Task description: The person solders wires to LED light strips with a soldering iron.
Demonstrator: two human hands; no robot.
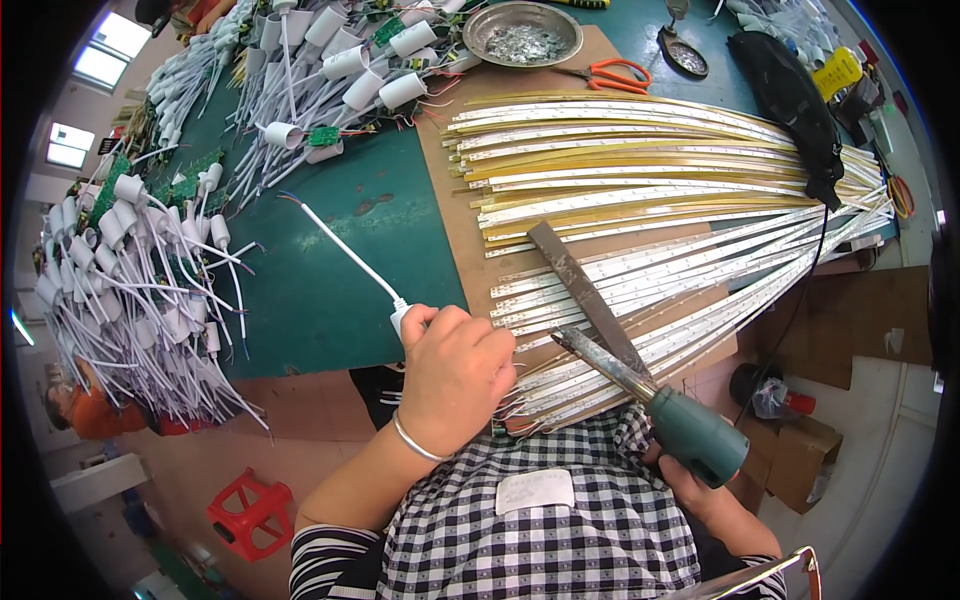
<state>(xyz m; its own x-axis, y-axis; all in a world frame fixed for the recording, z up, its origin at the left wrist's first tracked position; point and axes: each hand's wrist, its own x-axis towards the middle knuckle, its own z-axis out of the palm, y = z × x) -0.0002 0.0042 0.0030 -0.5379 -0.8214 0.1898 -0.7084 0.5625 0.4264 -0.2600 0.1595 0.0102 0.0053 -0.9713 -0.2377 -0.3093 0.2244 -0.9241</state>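
My left hand (455, 370), with a silver bangle at its wrist, is closed around the white cap end of a cable (350, 248). The cable's free end, with thin coloured wires, reaches up and left over the green table. Close to my left knuckles lie the ends of the white LED strips (600, 375). On the right, my right hand (690, 490) is closed on the green handle of a soldering iron (695, 435), which partly hides its fingers. The iron's metal tip points up and left, above the strips. A flat metal bar (590, 300) lies slantwise across them.
White cables with caps and green circuit boards pile up at left (130, 270) and at the back (340, 70). A metal bowl (522, 35), orange-handled pliers (615, 75) and yellow-edged strips (620, 165) occupy the far side. A red stool (250, 515) stands on the floor.
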